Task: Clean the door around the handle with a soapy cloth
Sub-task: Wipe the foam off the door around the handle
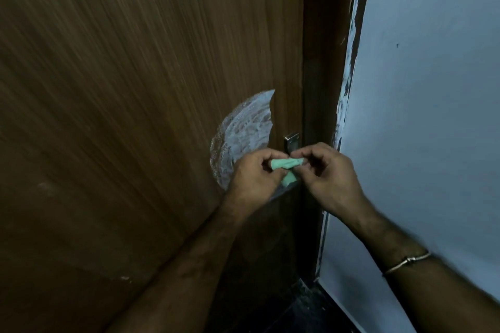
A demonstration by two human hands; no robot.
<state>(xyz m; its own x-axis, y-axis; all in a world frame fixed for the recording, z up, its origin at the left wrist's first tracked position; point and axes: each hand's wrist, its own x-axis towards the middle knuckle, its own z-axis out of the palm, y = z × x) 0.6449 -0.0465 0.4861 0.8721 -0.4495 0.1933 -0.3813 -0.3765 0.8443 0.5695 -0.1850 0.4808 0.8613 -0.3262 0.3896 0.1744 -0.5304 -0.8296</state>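
Note:
A brown wood-grain door [135, 89] fills the left of the view. A white soapy smear [243, 127] spreads over it just left of the metal handle plate [291, 140]. Both hands are held in front of the handle. My left hand [251, 173] and my right hand [327, 170] pinch a small green cloth [286, 163] between them, stretched and rolled from fingertip to fingertip. A fold of the cloth hangs below. The lower part of the handle is hidden behind the hands.
The dark door frame [322, 62] runs down right of the handle. Beyond it stands a pale blue wall [433, 116] with chipped paint along its edge. Dark floor [311, 305] shows at the bottom. A thin bracelet [408, 261] circles my right wrist.

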